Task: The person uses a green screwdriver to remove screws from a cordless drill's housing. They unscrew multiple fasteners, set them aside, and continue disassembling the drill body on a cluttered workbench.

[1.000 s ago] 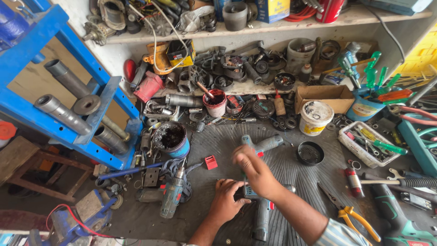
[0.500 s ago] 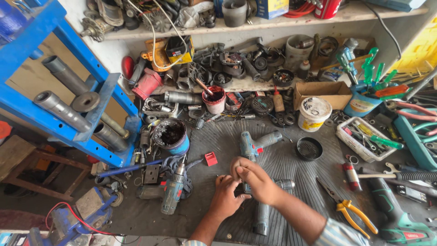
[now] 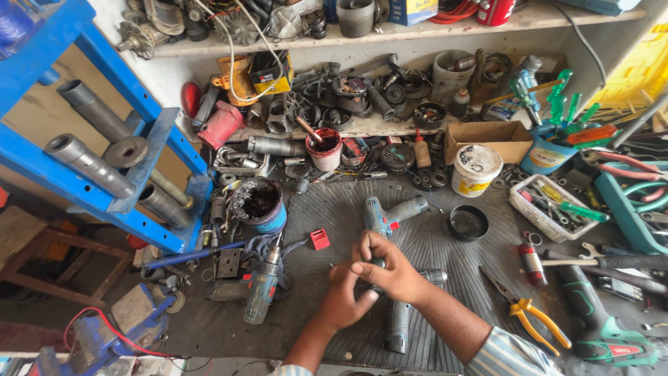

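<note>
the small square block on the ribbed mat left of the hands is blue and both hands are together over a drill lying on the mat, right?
Not quite: the small square block is red, not blue, as the head view shows. The rest holds: it sits on the ribbed mat left of the hands, and the left hand and right hand are together over a drill lying on the mat.

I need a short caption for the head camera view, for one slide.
Both hands, left hand and right hand, meet over a grey drill part on a ribbed black mat amid scattered workshop tools.
</note>
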A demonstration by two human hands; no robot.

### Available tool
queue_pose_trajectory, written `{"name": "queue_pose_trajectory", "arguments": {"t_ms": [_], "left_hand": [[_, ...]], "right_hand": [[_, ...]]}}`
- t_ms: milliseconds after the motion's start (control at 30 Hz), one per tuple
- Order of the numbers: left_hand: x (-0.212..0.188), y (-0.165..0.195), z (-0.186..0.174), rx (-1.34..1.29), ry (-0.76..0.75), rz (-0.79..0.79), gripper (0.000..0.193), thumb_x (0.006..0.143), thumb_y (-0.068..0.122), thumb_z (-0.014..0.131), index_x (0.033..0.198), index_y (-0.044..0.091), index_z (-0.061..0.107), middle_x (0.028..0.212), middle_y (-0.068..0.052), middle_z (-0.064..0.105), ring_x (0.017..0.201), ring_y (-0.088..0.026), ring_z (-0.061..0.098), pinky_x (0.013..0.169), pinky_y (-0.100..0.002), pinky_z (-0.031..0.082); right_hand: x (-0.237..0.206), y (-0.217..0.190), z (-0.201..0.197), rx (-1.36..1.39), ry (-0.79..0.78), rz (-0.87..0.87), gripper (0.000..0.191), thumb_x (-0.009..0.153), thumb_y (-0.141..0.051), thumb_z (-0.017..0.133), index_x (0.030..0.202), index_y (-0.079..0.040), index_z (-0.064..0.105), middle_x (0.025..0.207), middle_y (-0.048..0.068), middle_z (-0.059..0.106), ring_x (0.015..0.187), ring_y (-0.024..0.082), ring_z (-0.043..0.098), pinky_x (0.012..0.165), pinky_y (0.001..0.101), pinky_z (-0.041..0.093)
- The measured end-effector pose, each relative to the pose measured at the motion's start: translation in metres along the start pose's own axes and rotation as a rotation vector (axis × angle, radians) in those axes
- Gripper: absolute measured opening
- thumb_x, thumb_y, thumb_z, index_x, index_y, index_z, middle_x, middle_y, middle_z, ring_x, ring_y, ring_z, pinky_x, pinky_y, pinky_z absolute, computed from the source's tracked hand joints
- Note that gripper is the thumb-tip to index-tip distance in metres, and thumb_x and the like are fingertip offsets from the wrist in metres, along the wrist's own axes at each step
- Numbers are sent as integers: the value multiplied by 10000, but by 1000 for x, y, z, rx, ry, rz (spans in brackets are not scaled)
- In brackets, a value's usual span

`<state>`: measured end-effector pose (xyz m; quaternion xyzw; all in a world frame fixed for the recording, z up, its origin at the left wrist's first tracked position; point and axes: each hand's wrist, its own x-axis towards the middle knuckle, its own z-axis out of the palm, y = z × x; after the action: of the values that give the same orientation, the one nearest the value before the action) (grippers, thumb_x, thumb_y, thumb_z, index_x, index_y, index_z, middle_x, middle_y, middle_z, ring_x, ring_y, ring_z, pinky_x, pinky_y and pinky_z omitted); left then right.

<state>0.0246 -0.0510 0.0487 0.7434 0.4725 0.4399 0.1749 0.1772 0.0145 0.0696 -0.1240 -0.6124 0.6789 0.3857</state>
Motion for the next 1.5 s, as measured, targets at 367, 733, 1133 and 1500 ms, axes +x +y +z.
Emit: {"name": "queue_pose_trajectory", "arguments": {"t_ms": [367, 733, 1133, 1500], "left_hand": [[66, 56, -71, -114, -422, 186, 321, 1002, 29, 577, 1316, 77, 619, 1423, -84, 630, 1375, -297, 587, 1154, -407, 463], [73, 73, -53, -227, -623, 299, 483, 956, -58, 482, 1401, 114, 562, 1410, -122, 603, 1302, -324, 608, 1070, -413, 510], [65, 50, -42, -307, -451, 128, 535, 840, -48, 615, 1348, 118, 617, 1181, -109, 705, 1086, -293, 727, 917, -349, 587], [52, 60, -47, 40, -70, 357, 530, 946, 81, 680, 1449, 73, 514, 1217, -161, 657, 1127, -373, 649, 1038, -495, 490]], "right_hand": [[-19, 3, 8, -609, 73, 144, 290, 944, -89, 676, 1217, -27, 600, 1169, 114, 705, 1142, 232, 678, 965, 376, 541], [-18, 3, 12, -987, 91, 83, 365, 833, -54, 722, 1191, -53, 650, 1181, 140, 673, 1116, 260, 667, 950, 398, 540], [-34, -17, -4, -337, 309, 255, 320, 771, -67, 857, 1069, -49, 742, 1035, 23, 756, 1006, 112, 668, 933, 328, 541], [-36, 2, 1, -528, 372, 159, 148, 835, -109, 828, 891, -21, 723, 904, 26, 726, 867, 79, 666, 788, 282, 549]]}}
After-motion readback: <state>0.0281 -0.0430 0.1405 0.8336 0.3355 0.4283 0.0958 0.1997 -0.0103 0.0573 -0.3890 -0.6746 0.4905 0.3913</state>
